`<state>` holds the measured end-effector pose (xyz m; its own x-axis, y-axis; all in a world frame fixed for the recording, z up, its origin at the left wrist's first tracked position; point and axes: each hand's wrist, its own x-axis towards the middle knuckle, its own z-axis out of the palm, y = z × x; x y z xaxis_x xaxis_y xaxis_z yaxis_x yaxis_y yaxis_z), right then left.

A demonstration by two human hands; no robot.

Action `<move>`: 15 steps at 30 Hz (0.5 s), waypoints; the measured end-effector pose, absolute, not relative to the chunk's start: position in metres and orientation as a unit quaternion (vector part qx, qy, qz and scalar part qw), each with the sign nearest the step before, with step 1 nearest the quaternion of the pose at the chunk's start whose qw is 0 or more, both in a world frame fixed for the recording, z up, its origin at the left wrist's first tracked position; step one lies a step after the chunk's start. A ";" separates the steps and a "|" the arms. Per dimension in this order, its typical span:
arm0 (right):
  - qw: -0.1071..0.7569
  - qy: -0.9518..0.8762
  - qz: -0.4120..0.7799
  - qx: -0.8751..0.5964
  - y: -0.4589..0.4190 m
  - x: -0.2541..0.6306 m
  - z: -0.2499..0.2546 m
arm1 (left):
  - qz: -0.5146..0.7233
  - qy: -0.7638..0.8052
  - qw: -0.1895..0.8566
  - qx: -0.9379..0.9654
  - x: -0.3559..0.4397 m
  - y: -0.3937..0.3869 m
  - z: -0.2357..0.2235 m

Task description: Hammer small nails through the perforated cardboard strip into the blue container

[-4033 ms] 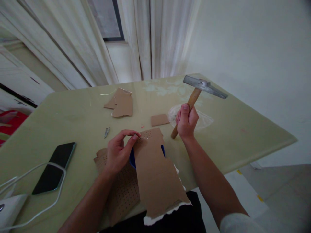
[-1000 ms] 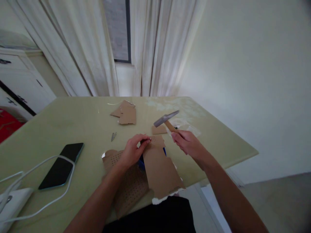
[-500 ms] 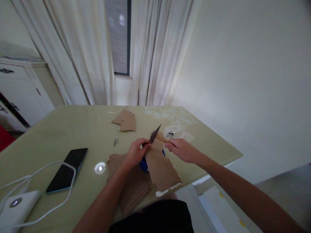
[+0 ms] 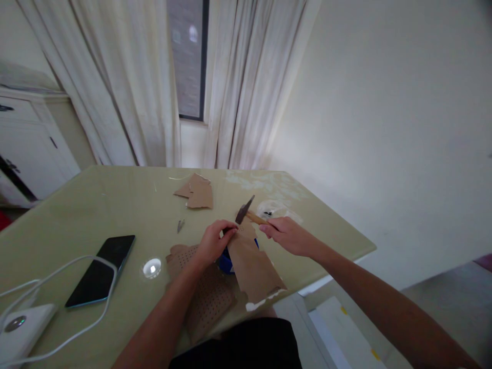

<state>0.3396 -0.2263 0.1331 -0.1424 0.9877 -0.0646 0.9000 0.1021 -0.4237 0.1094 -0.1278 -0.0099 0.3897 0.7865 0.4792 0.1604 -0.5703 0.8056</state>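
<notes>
My right hand (image 4: 285,234) is closed round the wooden handle of a hammer (image 4: 245,210), whose dark head hangs just above the far end of a brown cardboard piece (image 4: 255,266). At that end my left hand (image 4: 218,240) pinches with thumb and forefinger; whatever is between the fingertips is too small to make out. Small holes show in the cardboard beside the fingertips. Under the cardboard lies a blue object (image 4: 226,263), mostly hidden. A second cardboard piece (image 4: 211,302), with rows of holes, lies partly beneath my left forearm.
Torn cardboard scraps (image 4: 200,192) lie farther back, with a small metal piece (image 4: 180,225) nearer. A clear plastic bag (image 4: 279,211) with dark bits sits right of the hammer. At left are a phone (image 4: 102,271), a white power bank (image 4: 26,325) with cable, and a shiny round object (image 4: 152,268).
The hammer head has dipped slightly toward the cardboard by my left fingertips. My left hand keeps its pinch. The whole view has shifted a little.
</notes>
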 end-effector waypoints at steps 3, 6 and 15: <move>0.128 -0.727 0.181 -0.649 -0.225 0.340 0.131 | 0.454 0.312 0.342 0.762 0.110 -0.127 -0.011; 0.105 -0.734 0.195 -0.642 -0.225 0.339 0.128 | 0.454 0.311 0.337 0.764 0.110 -0.127 -0.012; 0.141 -0.714 0.202 -0.656 -0.226 0.334 0.120 | 0.482 0.289 0.347 0.751 0.108 -0.127 -0.010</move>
<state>0.3337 -0.2264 0.1199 -0.1005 0.9929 -0.0639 0.8793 0.0586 -0.4726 0.1081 -0.1269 -0.0101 0.3695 0.7683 0.5227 0.0993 -0.5919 0.7999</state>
